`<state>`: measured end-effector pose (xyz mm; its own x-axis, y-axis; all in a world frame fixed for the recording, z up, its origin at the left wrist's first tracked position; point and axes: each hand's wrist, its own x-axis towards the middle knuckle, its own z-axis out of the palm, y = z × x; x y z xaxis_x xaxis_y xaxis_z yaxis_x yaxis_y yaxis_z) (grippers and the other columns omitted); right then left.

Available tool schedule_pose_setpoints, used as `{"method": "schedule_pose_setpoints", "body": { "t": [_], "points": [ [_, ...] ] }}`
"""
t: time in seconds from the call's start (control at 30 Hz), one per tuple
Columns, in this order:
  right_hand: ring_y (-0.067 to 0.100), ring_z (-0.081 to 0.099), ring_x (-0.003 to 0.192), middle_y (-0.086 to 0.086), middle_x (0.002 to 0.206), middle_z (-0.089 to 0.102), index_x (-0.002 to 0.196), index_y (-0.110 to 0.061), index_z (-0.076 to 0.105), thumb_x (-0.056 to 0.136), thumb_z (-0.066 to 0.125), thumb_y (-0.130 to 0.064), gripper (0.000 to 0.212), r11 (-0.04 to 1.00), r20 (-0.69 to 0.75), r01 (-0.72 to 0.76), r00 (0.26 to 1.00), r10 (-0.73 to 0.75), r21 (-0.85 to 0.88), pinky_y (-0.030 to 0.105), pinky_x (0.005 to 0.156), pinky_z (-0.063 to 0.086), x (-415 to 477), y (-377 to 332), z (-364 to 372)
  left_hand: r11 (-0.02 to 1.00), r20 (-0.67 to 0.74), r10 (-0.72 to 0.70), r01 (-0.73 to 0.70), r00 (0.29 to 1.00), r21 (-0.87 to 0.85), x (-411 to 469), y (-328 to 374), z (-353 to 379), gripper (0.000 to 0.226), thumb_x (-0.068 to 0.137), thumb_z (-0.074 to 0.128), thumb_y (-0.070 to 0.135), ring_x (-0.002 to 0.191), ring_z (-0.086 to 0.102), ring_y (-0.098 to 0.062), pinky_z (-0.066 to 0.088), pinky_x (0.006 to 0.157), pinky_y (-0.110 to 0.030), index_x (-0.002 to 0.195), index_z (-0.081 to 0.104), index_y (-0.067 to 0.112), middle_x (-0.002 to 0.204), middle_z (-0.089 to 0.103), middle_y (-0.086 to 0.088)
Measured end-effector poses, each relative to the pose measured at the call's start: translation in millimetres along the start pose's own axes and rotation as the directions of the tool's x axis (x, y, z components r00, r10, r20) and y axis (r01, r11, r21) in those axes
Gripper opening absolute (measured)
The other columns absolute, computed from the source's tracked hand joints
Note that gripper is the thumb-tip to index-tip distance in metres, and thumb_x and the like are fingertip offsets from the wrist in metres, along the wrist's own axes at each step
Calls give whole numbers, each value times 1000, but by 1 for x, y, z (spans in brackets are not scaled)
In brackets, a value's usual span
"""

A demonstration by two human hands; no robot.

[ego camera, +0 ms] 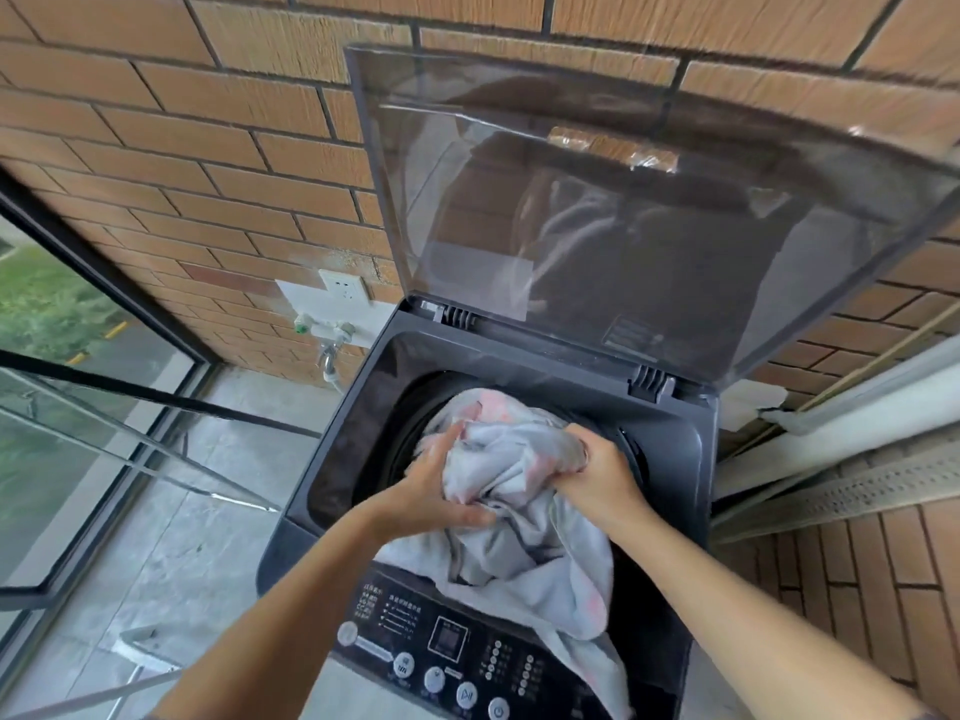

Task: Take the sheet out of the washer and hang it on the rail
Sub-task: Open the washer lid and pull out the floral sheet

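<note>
Grip: left hand (441, 493) and right hand (597, 483) are both clamped on the sheet (511, 459), fingers curled into a bunched wad held just above the mouth of the washer (680, 459).

Sheet: pale grey with pink patches. Its far part looks to sit down in the drum. A long tail spills over the washer's front edge and across the control panel (462, 649).

Lid (623, 226): stands open at the washer's back, clear of the lift path.

Step judged: hauling out, early in the task.

To do it well: lift straight up and gather hand over hand, so the tail neither drags nor drops to the floor. Wet cloth is likely heavy and may catch on the drum rim.

Dark rail (156, 393): to the washer's left. Probably the hanging place, but not certain.
</note>
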<state>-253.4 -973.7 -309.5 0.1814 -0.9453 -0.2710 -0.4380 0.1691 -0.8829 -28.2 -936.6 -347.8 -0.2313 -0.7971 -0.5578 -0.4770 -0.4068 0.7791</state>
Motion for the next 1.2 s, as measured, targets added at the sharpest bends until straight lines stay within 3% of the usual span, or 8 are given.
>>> {"method": "schedule_pose_setpoints", "body": {
  "t": [0.13,0.23,0.37,0.5,0.6,0.77,1.03,1.2],
  "points": [
    [-6,44,64,-22,60,55,60,-32,56,63,61,-16,17,995,67,100,993,-102,26,21,63,39,-7,-26,0,958,-27,161,-150,987,243,-3,35,14,137,39,77,70,142,6,-3,11,118,-26,150,6,35,152,13,15],
    [-5,43,64,-21,61,54,62,-32,56,63,64,-6,28,980,119,155,978,-170,126,16,61,35,-11,-50,-15,906,-56,332,-302,941,297,-9,68,4,84,54,71,59,122,45,-2,34,106,-21,127,53,21,128,54,7],
    [-2,50,68,-13,72,59,83,-18,55,63,76,1,35,962,137,191,966,-220,196,14,64,40,-9,-62,-30,824,-80,429,-353,900,444,-12,103,-9,41,71,58,48,92,58,-13,43,80,-26,97,66,17,96,67,1],
    [1,50,71,-3,84,53,98,-17,47,64,77,-5,48,976,144,161,973,-182,144,16,65,40,-14,-66,-46,859,-90,419,-363,904,362,-12,109,-11,44,72,66,49,100,58,-18,47,91,-42,108,58,25,108,63,3],
    [3,45,68,-3,81,50,100,-13,42,70,73,2,46,980,218,185,956,-195,66,18,61,36,-19,-73,-57,844,-30,416,-374,909,384,-22,119,-16,98,68,78,47,127,35,5,26,112,-21,147,25,23,137,38,19],
    [3,44,66,-7,75,51,94,-24,41,69,70,-8,41,931,306,318,917,-255,-177,18,57,33,-28,-96,-59,663,265,210,-336,941,669,-29,144,-24,45,88,61,35,120,49,-17,29,109,-27,122,59,6,127,59,-6],
    [-7,54,100,-25,110,56,107,-54,40,73,72,-18,59,963,271,190,953,-135,-189,19,82,47,-47,-86,-63,755,-82,393,-270,916,598,-38,112,-4,43,66,36,46,60,51,-20,32,59,-19,58,53,8,63,61,-13],
    [6,48,119,-17,133,44,142,-48,14,70,75,-39,95,939,447,61,889,103,-339,25,95,46,-52,-86,-69,785,-236,456,-263,858,561,-66,116,-30,55,68,35,49,85,60,-20,42,90,-31,79,67,6,85,69,-9]
  ]
}}
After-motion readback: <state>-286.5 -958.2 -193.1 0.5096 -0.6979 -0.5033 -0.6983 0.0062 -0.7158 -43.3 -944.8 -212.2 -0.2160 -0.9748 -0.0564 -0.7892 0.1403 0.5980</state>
